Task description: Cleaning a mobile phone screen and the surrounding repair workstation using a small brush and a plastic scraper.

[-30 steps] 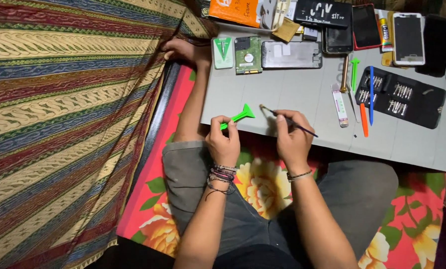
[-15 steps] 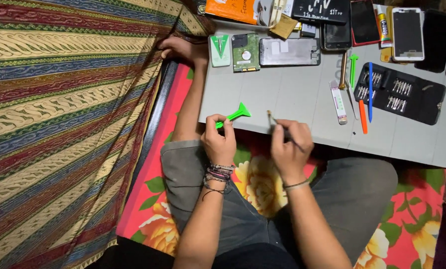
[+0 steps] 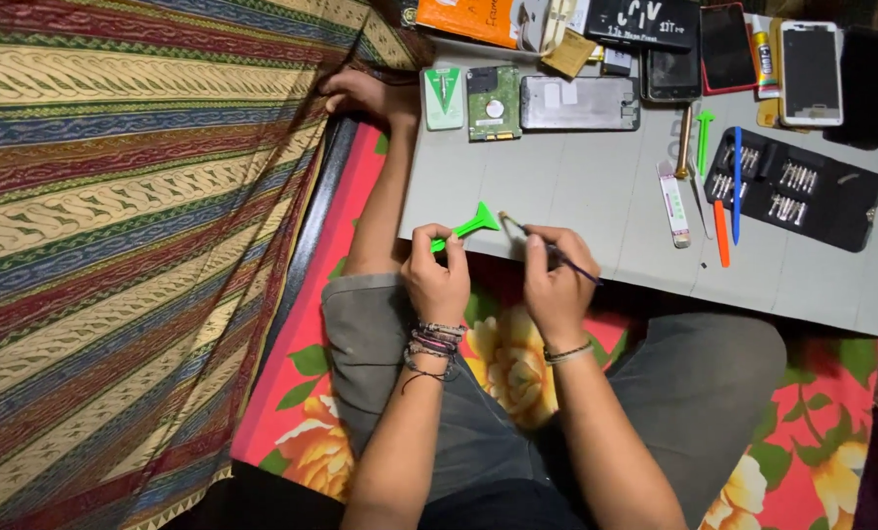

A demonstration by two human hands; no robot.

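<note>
My left hand (image 3: pixel 437 283) grips the stem of a bright green plastic pry tool (image 3: pixel 474 224), whose flat triangular head points up and right over the near edge of the grey table (image 3: pixel 576 186). My right hand (image 3: pixel 557 287) pinches a thin dark pointed tool (image 3: pixel 513 225). Its tip sits right beside the green head, and its tail sticks out to the right past my fingers. Both hands hover above my lap in grey trousers, close together.
At the table's back lie a bare hard drive (image 3: pixel 495 103), an opened phone (image 3: pixel 578 102) and a green card (image 3: pixel 444 98). A black screwdriver bit case (image 3: pixel 797 186), orange and blue tools (image 3: pixel 721 231) and several phones (image 3: pixel 810 71) lie right. Striped cloth (image 3: pixel 115 245) fills the left.
My right hand has shifted slightly left and turned the thin tool, bringing its tip up against the green pry tool's head. The left hand has stayed almost still.
</note>
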